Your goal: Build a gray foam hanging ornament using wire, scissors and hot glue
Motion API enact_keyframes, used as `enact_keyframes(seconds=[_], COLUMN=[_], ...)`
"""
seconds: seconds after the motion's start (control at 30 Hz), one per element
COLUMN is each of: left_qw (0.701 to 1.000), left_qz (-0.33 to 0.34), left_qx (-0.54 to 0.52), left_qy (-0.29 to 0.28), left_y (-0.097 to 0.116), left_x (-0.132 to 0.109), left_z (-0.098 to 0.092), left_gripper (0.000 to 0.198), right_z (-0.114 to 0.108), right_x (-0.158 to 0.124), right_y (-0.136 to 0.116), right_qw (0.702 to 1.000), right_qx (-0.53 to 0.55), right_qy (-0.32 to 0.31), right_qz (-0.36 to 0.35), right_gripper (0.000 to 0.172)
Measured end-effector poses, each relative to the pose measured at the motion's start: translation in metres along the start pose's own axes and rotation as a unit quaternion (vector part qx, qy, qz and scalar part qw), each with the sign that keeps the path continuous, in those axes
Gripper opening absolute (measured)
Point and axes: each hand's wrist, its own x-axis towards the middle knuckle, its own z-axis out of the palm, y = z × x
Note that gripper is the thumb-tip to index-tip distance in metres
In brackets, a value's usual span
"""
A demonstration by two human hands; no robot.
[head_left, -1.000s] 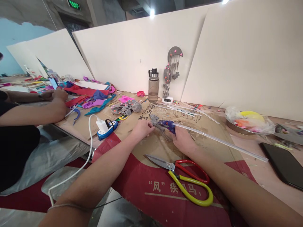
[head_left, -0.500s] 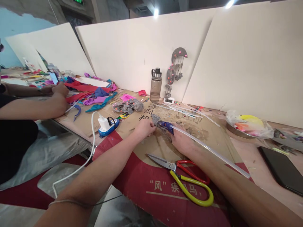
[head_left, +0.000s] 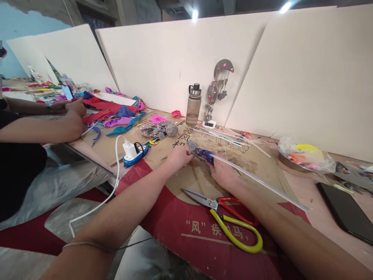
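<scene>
My right hand (head_left: 223,173) is wrapped round a blue hot glue gun (head_left: 207,154), its nozzle pointing left. A long clear glue stick (head_left: 259,181) runs out of its back towards the lower right. My left hand (head_left: 181,157) is closed in a pinch on a small grey fuzzy piece (head_left: 192,146), right by the glue gun's nozzle. Where exactly nozzle and piece meet is too small to tell. Just below my hands, scissors (head_left: 215,204) with one red and one yellow handle lie partly open on the cardboard (head_left: 175,186).
A water bottle (head_left: 193,107) stands at the back beside a grey moon-shaped hanging ornament (head_left: 223,69). Left are a grey yarn bundle (head_left: 159,130), a blue power strip (head_left: 135,155) and a co-worker's arm (head_left: 43,126). Right are a bowl (head_left: 303,165) and a black phone (head_left: 345,212).
The view has shifted slightly. Both my hands stay almost in place, with the glue gun and the grey piece still held close together.
</scene>
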Motion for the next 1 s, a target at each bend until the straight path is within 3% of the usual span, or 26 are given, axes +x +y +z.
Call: enact_keyframes(seconds=[0.13, 0.4, 0.73, 1.0], left_qw=[1.000, 0.993, 0.995, 0.994], left_qz=[0.004, -0.007, 0.042, 0.069], left_qx=[0.005, 0.044, 0.063, 0.065], left_qy=[0.009, 0.107, 0.071, 0.053], left_y=[-0.001, 0.001, -0.006, -0.007], left_x=[0.000, -0.005, 0.005, 0.004], left_z=[-0.001, -0.014, 0.003, 0.006], left_gripper=[0.028, 0.023, 0.023, 0.020], right_z=[-0.004, -0.007, -0.010, -0.011], right_x=[-0.008, -0.008, -0.009, -0.009], right_y=[0.006, 0.001, 0.007, -0.001], right_qw=[1.000, 0.999, 0.996, 0.997], right_qx=[0.012, 0.028, 0.068, 0.051], right_qy=[0.002, 0.021, 0.025, -0.008], right_qz=[-0.003, 0.024, 0.050, 0.051], right_gripper=[0.031, 0.035, 0.031, 0.030])
